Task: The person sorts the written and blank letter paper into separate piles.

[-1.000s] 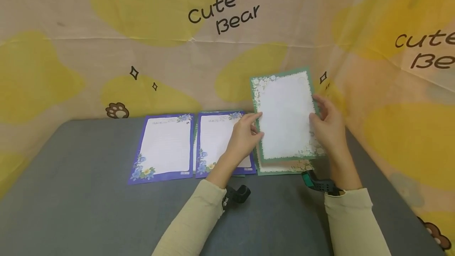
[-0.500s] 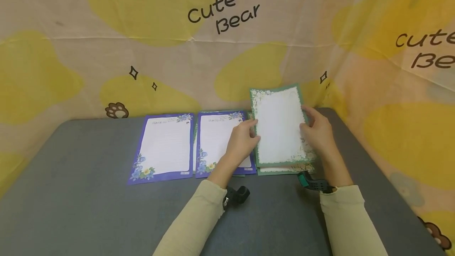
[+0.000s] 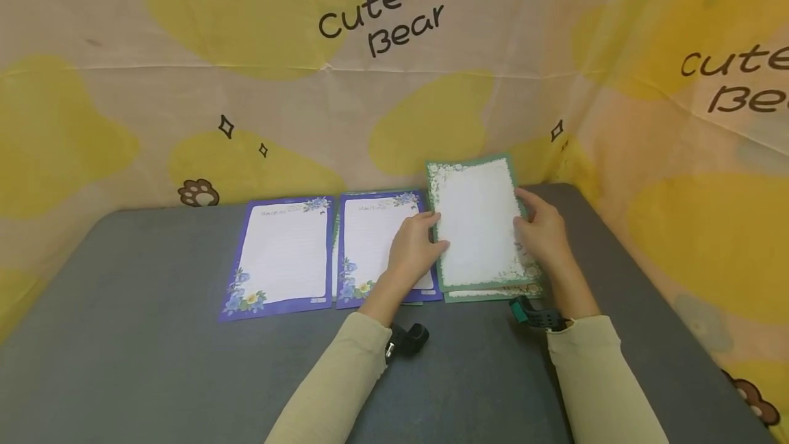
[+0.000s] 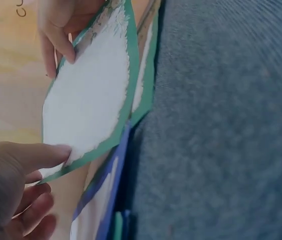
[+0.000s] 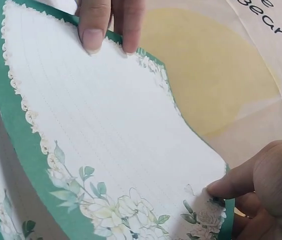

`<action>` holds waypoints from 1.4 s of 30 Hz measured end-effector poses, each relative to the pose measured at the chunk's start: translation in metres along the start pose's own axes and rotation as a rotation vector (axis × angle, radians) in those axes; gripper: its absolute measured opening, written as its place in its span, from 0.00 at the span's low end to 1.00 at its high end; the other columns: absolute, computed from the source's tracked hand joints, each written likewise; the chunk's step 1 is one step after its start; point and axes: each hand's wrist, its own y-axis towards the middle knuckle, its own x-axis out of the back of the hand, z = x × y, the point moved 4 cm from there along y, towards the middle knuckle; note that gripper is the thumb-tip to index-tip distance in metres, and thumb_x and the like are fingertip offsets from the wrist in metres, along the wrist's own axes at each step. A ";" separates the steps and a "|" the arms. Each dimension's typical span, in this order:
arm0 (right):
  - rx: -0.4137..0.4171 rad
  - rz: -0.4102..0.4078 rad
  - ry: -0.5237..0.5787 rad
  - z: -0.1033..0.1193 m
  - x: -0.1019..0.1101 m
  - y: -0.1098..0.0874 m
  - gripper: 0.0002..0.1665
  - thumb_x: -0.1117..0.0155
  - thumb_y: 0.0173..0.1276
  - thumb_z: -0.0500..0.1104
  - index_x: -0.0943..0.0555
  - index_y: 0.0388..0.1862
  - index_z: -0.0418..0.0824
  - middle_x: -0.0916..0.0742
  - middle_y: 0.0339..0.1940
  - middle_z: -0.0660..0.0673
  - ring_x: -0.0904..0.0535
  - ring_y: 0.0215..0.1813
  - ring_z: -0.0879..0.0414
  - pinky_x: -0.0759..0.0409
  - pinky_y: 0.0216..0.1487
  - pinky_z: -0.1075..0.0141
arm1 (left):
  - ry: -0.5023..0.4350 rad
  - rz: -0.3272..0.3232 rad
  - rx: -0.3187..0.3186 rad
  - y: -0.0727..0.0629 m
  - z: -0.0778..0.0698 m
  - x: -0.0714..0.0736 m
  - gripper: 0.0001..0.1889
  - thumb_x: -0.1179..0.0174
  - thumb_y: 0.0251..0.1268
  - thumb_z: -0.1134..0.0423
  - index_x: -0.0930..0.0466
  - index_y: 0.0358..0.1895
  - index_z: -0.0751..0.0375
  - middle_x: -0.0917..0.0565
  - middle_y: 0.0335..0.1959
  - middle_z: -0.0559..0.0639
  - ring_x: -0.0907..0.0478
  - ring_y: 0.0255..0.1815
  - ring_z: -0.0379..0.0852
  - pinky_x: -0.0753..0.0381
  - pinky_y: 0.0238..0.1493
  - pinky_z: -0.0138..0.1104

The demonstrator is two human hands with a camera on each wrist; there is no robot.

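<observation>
Pinching a green-bordered letter sheet [image 3: 474, 225] at opposite edges with left hand [image 3: 414, 247] and right hand [image 3: 545, 228] — bowed, white, faintly ruled, with pale blossoms massed at two corners — tilted between both hands, over a matching sheet [image 4: 149, 85].

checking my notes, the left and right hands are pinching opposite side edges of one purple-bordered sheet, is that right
Not purple: the sheet pinched at opposite side edges by the left hand and right hand is green-bordered, as the head view shows.
</observation>
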 end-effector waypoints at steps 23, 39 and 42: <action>0.028 0.017 -0.078 -0.017 -0.020 0.005 0.34 0.49 0.69 0.35 0.30 0.75 0.40 0.12 0.34 0.34 0.47 0.15 0.61 0.37 0.23 0.64 | 0.089 -0.012 -0.030 -0.001 0.011 -0.007 0.29 0.25 0.57 0.57 0.19 0.62 0.63 0.16 0.62 0.58 0.26 0.69 0.59 0.43 0.80 0.57; 0.038 0.127 -0.203 -0.038 -0.040 0.003 0.37 0.43 0.76 0.50 0.36 0.78 0.36 0.29 0.75 0.28 0.36 0.76 0.30 0.36 0.74 0.36 | 0.100 0.053 -0.018 0.000 0.017 -0.013 0.30 0.27 0.59 0.55 0.20 0.64 0.63 0.18 0.65 0.60 0.28 0.72 0.59 0.35 0.77 0.47; 0.086 0.112 -0.246 -0.039 -0.042 0.003 0.35 0.41 0.76 0.48 0.33 0.75 0.32 0.29 0.74 0.27 0.36 0.76 0.29 0.37 0.76 0.37 | 0.097 0.060 -0.026 0.000 0.018 -0.014 0.29 0.28 0.60 0.54 0.19 0.63 0.62 0.20 0.67 0.61 0.28 0.72 0.60 0.37 0.79 0.48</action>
